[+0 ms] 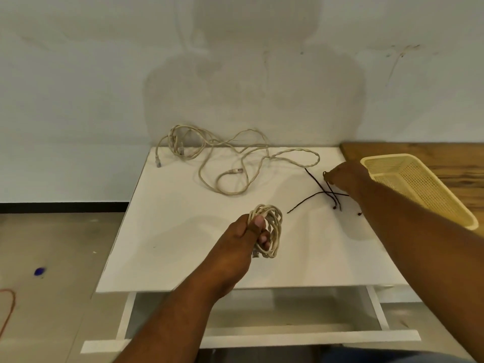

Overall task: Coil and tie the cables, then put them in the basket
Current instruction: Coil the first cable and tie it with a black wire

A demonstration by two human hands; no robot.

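Beige coiled cable [275, 223]: light, soft, a little springy by the look of it; I judge the loops will fan out if released. Best hold is across the whole bundle at one side, leaving the opposite side free for a tie.

Left hand [242, 238]: fingers and thumb wrapped round the coil, held just above the white table [170, 244], near its front.

Right hand [345, 178]: fingers curled, pinching the upper end of one of the dark ties [309, 199]. Ties are thin, limp and crossed over each other on the table; probably easy to snag two at once.

Loose cables [230, 163]: uncoiled, tangled at the back of the table.

Yellow basket [383, 156]: just beside the right forearm; no cable visible in it.
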